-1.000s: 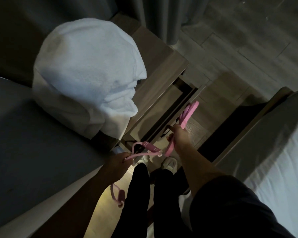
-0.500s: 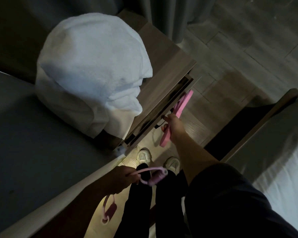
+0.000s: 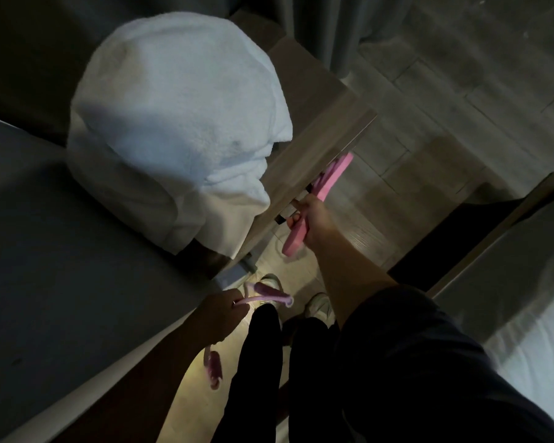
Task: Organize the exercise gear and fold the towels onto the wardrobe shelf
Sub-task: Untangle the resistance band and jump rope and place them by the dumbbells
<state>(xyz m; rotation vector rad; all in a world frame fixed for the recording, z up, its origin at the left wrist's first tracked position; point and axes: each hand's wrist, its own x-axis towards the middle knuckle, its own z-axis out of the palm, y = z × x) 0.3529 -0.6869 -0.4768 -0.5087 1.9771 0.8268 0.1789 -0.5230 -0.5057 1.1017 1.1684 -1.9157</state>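
Towel [image 3: 173, 123], white, heaps on the nightstand [image 3: 320, 123] upper left; right hand [image 3: 307, 219], centre, grips a folded pink band [image 3: 333, 174]; left hand [image 3: 224, 314], lower centre, grips a pink handled cord [image 3: 269, 297].

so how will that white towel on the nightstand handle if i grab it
Probably floppy: the white towel lies heaped and droops over the nightstand edge. Likely bulky, so it may sag and unfold when lifted.

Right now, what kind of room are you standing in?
Probably a bedroom, maybe a hotel's: a bed with white sheets, a brown wooden bedside cabinet bearing a fluffy white towel, and long grey curtains.
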